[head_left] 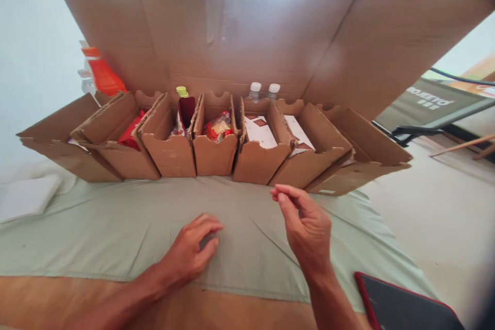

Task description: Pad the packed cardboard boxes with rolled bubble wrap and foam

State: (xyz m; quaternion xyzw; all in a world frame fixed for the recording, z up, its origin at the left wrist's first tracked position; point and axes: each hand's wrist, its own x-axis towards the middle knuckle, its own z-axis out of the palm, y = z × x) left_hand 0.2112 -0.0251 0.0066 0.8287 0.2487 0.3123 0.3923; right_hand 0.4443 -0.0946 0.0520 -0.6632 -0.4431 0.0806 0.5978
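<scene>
My left hand (191, 253) rests on the pale green cloth (116, 227) with its fingers curled loosely and nothing in them. My right hand (305, 224) hovers just above the cloth, thumb and fingers drawn together in a pinch; I cannot make out anything between them. Right in front of both hands stands a row of open cardboard bins (214, 152). They hold red packets (131, 134), a bottle with a green cap (182, 94), a snack bag (218, 126) and white and brown cartons (260, 131). Two bottles with white caps (264, 90) stand behind.
A tall cardboard sheet (247, 41) stands behind the bins. An orange bottle (101, 73) is at the back left. A white folded cloth (27, 197) lies at the left, a dark tablet with a red edge (402, 304) at the lower right.
</scene>
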